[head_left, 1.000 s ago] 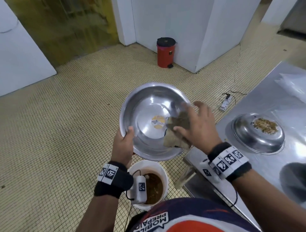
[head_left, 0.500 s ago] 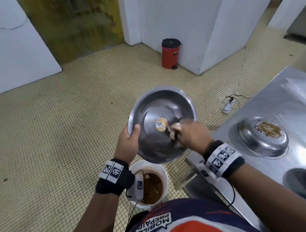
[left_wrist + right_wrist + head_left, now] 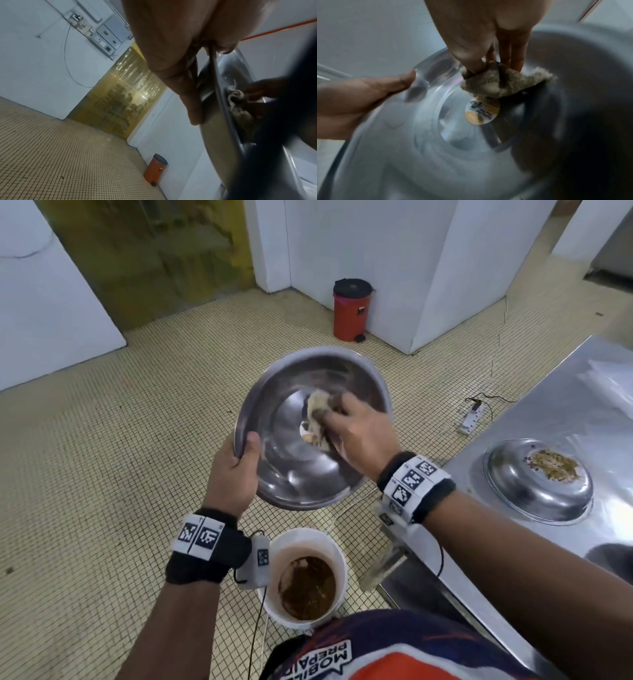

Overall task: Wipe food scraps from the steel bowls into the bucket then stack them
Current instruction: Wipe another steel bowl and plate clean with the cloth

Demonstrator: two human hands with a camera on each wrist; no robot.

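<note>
A red pedal bin (image 3: 352,309) with a black lid stands against the white wall, well beyond the hands; a white power strip (image 3: 473,419) with its cable lies on the tiled floor (image 3: 102,457) just beside the steel tabletop (image 3: 565,392); yellow strip curtains (image 3: 154,258) fill the doorway at the back. On the tabletop a second steel bowl (image 3: 539,479) sits upside down with brown food scraps (image 3: 554,466) on its base, well apart from the hands. The white bucket (image 3: 306,575) stands on the floor directly below the held bowl, brown waste inside it; the left wrist's camera unit covers part of its rim.

The left hand (image 3: 233,474) has its grip closed on the rim of the tilted steel bowl (image 3: 308,429), thumb inside and fingers behind; the right hand (image 3: 363,436) pinches a crumpled brownish cloth (image 3: 318,412) against the bowl's inner bottom, just above the round sticker (image 3: 482,111), which the hand and cloth mostly hide in the head view.

Compared with half a second earlier, the cloth and right hand have moved up and over the sticker, which then showed whole to their left; the bowl is held a little higher, and the left hand's hold on the rim is unchanged.
</note>
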